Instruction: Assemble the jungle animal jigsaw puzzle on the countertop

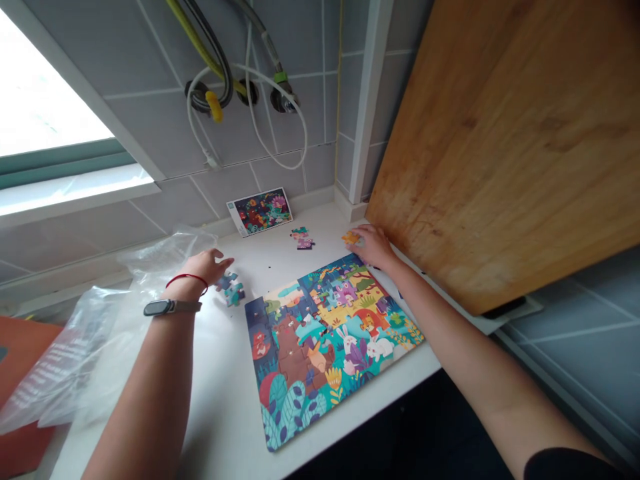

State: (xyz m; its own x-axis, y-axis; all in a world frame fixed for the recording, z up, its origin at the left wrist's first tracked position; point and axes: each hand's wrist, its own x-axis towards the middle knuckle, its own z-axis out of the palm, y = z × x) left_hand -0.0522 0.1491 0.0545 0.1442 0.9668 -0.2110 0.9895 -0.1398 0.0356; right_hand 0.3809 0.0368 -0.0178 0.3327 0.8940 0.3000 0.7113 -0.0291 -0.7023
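Note:
A colourful animal jigsaw puzzle (pixel 320 360) lies on the white counter, most of its picture joined, with gaps along its far edge. My left hand (pixel 207 267) hovers by a small group of blue-green puzzle pieces (pixel 233 291) left of the board. Its thumb and index finger stretch apart, and nothing shows between them. Beyond the puzzle's far right corner, my right hand (pixel 373 245) has its fingertips on an orange-yellow puzzle piece (pixel 350 237); the curled fingers partly cover it. Teal and purple puzzle pieces (pixel 303 239) lie between the hands, near the wall.
A picture card (pixel 261 211) leans against the tiled wall. Clear plastic bags (pixel 95 347) and an orange sheet (pixel 25 400) lie at the left. A large wooden board (pixel 510 147) stands close on the right. Hoses and a white cable (pixel 305 137) hang above the counter.

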